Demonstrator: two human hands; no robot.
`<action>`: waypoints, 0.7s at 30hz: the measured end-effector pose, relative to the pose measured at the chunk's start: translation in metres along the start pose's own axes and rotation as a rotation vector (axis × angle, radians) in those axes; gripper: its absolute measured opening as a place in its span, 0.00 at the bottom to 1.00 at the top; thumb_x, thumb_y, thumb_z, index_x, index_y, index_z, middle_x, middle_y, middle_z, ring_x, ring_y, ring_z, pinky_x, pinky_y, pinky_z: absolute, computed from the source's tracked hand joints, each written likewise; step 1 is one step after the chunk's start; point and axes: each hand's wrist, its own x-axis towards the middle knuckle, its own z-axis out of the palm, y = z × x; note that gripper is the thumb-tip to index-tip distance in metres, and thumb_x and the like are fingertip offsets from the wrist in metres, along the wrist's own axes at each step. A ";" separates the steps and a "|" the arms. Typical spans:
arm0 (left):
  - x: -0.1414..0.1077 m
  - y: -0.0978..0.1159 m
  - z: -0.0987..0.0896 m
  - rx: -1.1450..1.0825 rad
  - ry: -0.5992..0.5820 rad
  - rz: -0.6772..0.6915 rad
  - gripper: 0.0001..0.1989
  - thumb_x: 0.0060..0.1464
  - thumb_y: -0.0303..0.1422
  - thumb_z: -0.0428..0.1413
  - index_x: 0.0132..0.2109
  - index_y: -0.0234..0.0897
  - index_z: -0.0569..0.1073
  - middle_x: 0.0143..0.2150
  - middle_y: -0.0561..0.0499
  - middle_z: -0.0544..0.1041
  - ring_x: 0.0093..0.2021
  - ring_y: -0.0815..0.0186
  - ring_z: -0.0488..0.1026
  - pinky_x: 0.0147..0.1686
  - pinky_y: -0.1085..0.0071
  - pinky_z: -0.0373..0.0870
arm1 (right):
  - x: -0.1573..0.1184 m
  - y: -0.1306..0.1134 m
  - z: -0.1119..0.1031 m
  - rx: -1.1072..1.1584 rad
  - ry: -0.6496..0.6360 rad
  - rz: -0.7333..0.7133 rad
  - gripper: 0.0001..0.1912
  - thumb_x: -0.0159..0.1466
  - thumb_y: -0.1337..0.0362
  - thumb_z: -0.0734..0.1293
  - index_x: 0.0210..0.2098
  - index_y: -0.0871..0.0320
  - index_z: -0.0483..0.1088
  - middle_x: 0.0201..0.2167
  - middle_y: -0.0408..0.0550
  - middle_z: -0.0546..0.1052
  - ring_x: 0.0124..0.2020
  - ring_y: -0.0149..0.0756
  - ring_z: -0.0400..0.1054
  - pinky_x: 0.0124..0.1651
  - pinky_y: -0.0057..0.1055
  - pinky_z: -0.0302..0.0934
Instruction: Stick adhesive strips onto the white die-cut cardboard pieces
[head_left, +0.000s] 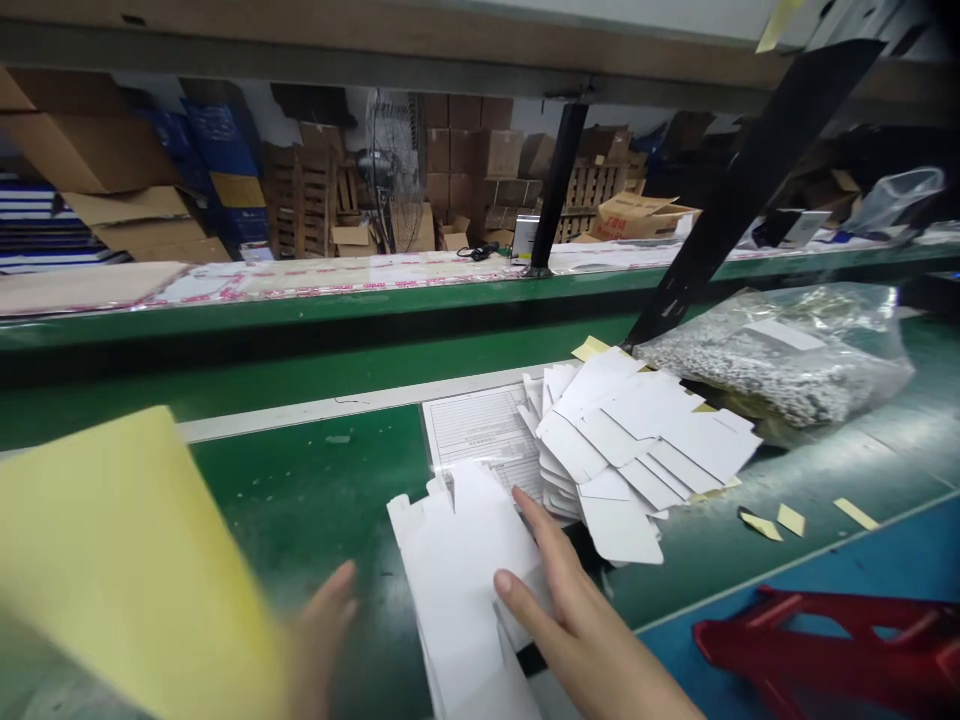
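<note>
We see the right hand (577,610) with fingers spread flat, pressing a white flat carton blank (461,570) on the green bench (315,500). The left hand (319,640), blurred, holds a yellow sheet (120,560); we cannot tell its grip. Just beyond lie a fanned stack of blanks (637,440) and a printed form (480,430).

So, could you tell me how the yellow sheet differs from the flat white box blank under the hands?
The yellow sheet is plain-edged and blurred, raised by the left hand; the white box blank has cut flaps and lies flat on the green table under the right hand. Both are thin and flat.
</note>
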 end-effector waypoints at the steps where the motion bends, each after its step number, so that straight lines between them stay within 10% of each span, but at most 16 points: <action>1: 0.003 -0.004 0.010 -0.025 -0.018 -0.047 0.23 0.52 0.53 0.50 0.39 0.39 0.77 0.49 0.45 0.76 0.58 0.51 0.67 0.60 0.49 0.60 | 0.002 0.006 0.006 -0.004 0.005 -0.013 0.39 0.65 0.45 0.55 0.68 0.51 0.34 0.69 0.41 0.37 0.69 0.35 0.30 0.68 0.44 0.31; 9: -0.003 -0.019 0.044 0.013 -0.062 -0.085 0.25 0.47 0.54 0.55 0.44 0.42 0.77 0.44 0.50 0.79 0.48 0.58 0.75 0.42 0.71 0.76 | 0.003 0.040 0.015 0.004 0.094 -0.132 0.34 0.68 0.51 0.53 0.68 0.57 0.38 0.68 0.48 0.45 0.68 0.34 0.41 0.67 0.38 0.41; 15: 0.018 -0.019 0.042 0.063 -0.113 0.008 0.21 0.44 0.55 0.57 0.31 0.43 0.77 0.26 0.52 0.78 0.24 0.62 0.76 0.18 0.72 0.73 | 0.008 0.054 0.016 -0.008 0.241 -0.242 0.26 0.68 0.53 0.55 0.62 0.55 0.57 0.63 0.50 0.59 0.64 0.38 0.52 0.64 0.35 0.51; 21: 0.014 -0.018 0.052 0.093 -0.088 0.195 0.23 0.49 0.57 0.51 0.34 0.45 0.78 0.24 0.51 0.77 0.30 0.57 0.78 0.16 0.70 0.74 | 0.015 0.067 0.027 -0.054 0.433 -0.358 0.21 0.65 0.60 0.60 0.58 0.53 0.64 0.59 0.48 0.66 0.60 0.42 0.60 0.60 0.35 0.58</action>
